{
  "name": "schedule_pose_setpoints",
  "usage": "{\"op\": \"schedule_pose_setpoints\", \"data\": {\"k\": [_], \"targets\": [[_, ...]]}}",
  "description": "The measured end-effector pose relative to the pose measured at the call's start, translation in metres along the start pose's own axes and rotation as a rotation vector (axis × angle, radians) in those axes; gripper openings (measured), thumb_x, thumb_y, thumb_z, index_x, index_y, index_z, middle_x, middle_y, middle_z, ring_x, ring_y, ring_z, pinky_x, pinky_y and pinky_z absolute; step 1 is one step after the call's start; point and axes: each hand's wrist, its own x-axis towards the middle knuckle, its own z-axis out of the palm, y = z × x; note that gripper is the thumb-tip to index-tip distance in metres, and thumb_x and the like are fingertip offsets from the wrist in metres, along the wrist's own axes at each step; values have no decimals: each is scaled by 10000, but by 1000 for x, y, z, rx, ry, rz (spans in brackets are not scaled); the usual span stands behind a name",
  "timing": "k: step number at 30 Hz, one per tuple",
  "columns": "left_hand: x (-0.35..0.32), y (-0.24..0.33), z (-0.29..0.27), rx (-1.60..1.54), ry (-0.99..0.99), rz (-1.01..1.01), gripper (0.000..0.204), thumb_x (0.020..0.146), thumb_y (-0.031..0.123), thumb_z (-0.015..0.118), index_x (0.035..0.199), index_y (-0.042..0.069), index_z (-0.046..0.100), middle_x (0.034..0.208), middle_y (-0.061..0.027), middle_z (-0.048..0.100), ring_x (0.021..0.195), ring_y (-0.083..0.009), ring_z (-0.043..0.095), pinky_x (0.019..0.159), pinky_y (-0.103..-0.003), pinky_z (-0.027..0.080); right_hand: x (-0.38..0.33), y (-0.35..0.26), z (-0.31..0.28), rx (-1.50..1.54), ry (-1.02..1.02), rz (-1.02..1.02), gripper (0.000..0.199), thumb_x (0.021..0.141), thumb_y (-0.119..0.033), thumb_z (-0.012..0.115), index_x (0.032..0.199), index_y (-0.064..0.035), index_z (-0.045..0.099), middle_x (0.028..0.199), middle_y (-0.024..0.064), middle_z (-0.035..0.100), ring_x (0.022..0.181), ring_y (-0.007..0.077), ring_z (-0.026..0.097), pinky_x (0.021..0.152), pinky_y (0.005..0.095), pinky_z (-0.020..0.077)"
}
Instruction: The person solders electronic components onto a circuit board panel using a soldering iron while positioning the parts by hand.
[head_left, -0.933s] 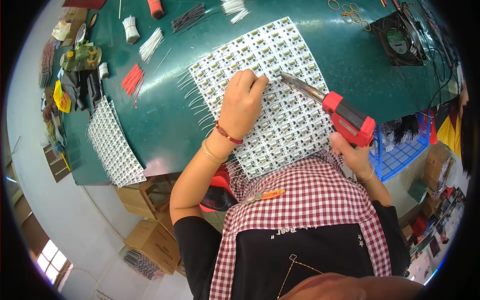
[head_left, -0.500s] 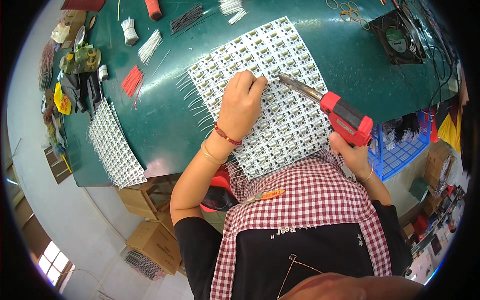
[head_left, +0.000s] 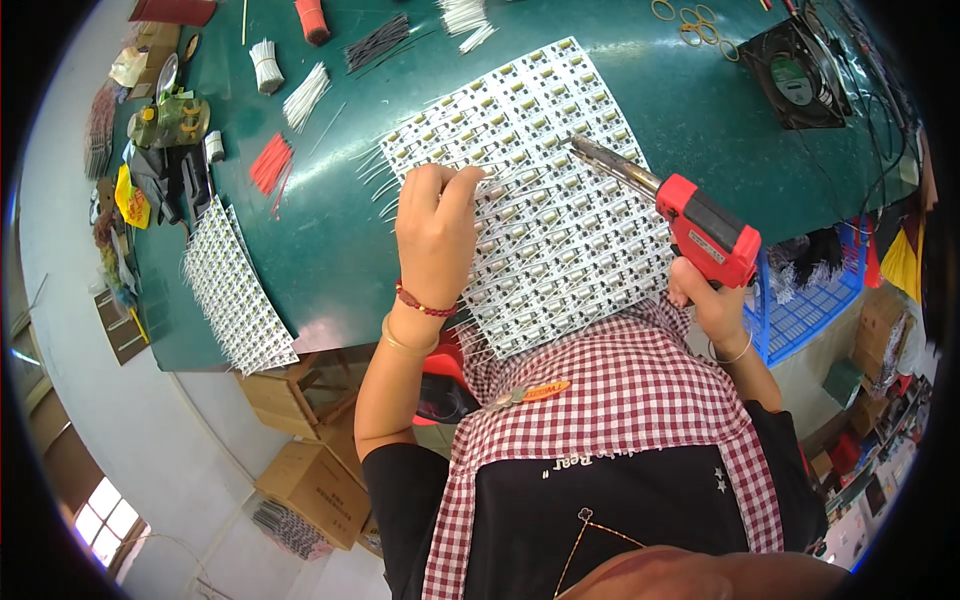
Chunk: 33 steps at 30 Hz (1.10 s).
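Observation:
A large white panel of small circuit boards [head_left: 585, 215] lies on the green table, reaching to its front edge. Rows of small components cover it, and thin white wires stick out past its left edge. My left hand [head_left: 435, 235] is over the left part of the panel, thumb and fingers pinched together; what is between the fingertips is too small to make out. My right hand [head_left: 712, 305] grips a red and black soldering gun [head_left: 705, 230] by its handle. The gun's metal tip points left, over the panel's upper middle, apart from my left fingers.
Bundles of white wires [head_left: 305, 97], red wires [head_left: 270, 163] and black wires [head_left: 377, 44] lie across the table [head_left: 340, 235]. Another circuit board panel [head_left: 235, 290] sits at the left edge. A black fan [head_left: 795, 75] and rubber bands [head_left: 697, 25] are far right; a blue rack [head_left: 810, 305] stands below.
My left hand has moved left and a little nearer, away from the soldering tip. My right hand has drawn the soldering gun slightly right, its tip a little higher off the same area.

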Motion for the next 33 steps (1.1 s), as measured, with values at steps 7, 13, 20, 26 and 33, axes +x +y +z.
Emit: {"op": "schedule_pose_setpoints", "data": {"k": [7,13,20,26,33], "targets": [[9,10,23,-90,39,78,176,742,-61,696,892,28,671,742,-69,502,701,-227,526,598,-334,444,6,-5,8,-11,-34,24,103,879,-80,694,938,-41,618,698,-20,587,571,49,530,506,223,418],[16,9,33,-39,-69,165,263,683,-82,643,927,16,652,769,-77,488,744,-236,520,653,-338,460,13,-4,8,-56,-43,-15,126,876,-40,665,984,-8,610,693,6,585,548,68,527,494,232,419],[10,7,38,-3,-62,169,238,706,-71,649,930,9,647,766,-80,478,720,-235,505,641,-341,446,18,-5,10,-48,-30,-21,188,829,-79,735,981,-29,639,744,-31,600,610,29,523,532,207,414],[9,4,41,-8,-76,189,260,710,-21,586,967,-2,610,786,-91,430,745,-241,480,684,-351,430,23,-8,8,-127,-90,-18,208,828,-106,732,997,-23,644,750,-43,593,625,42,508,563,235,423],[10,5,39,-5,-65,176,214,730,-65,659,931,4,642,762,-79,468,715,-230,502,636,-338,442,23,-9,8,-221,-131,-83,200,820,-99,735,982,-17,650,755,-24,614,639,55,530,590,244,442]]}}
